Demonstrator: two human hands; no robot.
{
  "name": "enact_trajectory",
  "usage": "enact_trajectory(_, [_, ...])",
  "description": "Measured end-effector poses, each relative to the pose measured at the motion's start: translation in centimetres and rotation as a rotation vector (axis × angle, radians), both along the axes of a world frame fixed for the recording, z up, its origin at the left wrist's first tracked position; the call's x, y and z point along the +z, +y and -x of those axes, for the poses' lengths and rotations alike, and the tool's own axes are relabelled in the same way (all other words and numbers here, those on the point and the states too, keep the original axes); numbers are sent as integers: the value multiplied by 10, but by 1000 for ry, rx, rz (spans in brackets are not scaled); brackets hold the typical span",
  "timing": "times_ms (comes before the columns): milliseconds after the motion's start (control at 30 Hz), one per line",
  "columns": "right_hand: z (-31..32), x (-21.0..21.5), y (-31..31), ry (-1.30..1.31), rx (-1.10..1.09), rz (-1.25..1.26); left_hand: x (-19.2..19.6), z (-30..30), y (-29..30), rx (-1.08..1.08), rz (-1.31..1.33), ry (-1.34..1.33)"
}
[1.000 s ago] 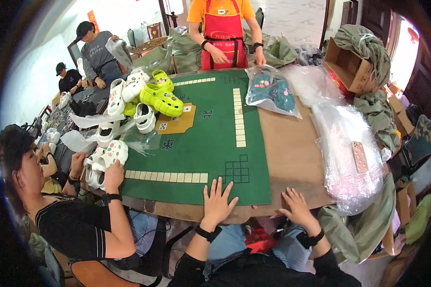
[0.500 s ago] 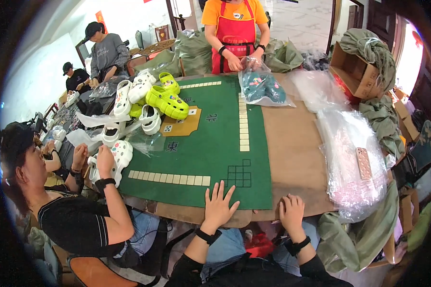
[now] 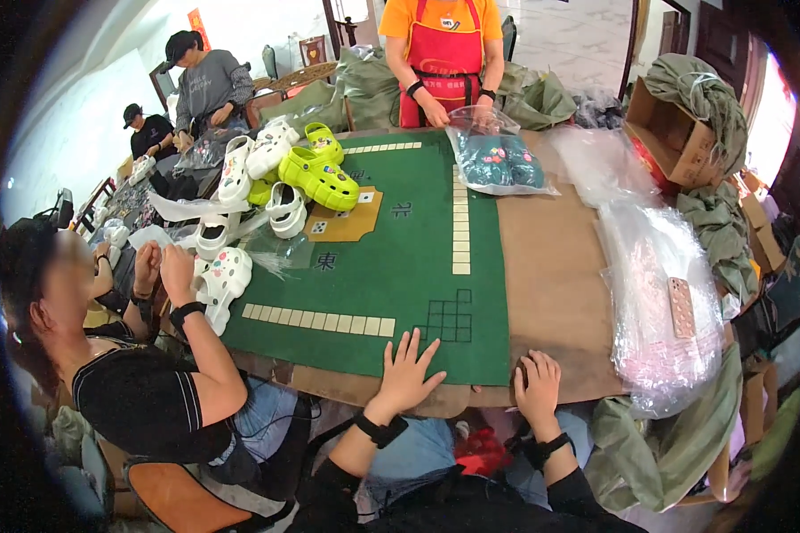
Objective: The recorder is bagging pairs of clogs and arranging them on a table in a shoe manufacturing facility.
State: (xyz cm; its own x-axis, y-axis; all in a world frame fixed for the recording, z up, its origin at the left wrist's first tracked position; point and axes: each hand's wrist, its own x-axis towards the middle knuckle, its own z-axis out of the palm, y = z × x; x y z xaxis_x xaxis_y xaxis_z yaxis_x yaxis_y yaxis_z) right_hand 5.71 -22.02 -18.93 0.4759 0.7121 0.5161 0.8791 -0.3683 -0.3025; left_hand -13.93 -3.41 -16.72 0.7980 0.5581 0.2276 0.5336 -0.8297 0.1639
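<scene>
My left hand (image 3: 407, 375) lies flat on the near edge of a green game mat (image 3: 400, 275), its fingers spread and nothing in it. To its right, my right hand (image 3: 536, 384) rests palm down on the brown tabletop (image 3: 556, 311), just beyond the mat's edge, fingers slightly bent and holding nothing. Lime-green clogs (image 3: 322, 178) and white clogs (image 3: 224, 282) are heaped on the mat's left part. Across the table, a co-worker in a red apron (image 3: 444, 67) handles a clear bag with dark teal clogs (image 3: 500, 160) inside.
Clear plastic bags (image 3: 658, 293) are stacked at the right, with a pink phone case (image 3: 681, 306) on top. Behind them stands a cardboard box (image 3: 671, 133) beside green sacks (image 3: 720, 231). A seated co-worker (image 3: 142, 391) is close on my left, with both hands raised near the white clogs.
The whole view has shifted slightly. My hands stay resting on the table. The co-worker opposite has moved their hands a little on the bag of teal clogs.
</scene>
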Motion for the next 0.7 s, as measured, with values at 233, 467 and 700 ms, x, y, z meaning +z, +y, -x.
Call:
enact_trajectory(233, [-2, -2, -3, -12, -3, -17, 36, 16, 82, -186, 446, -107])
enact_trajectory(467, [-1, 2, 0, -2, -11, -15, 23, 40, 210, 135, 238, -368])
enact_trajectory(700, [0, 5, 3, 12, -31, 24, -1, 48, 269, 526, 592, -617])
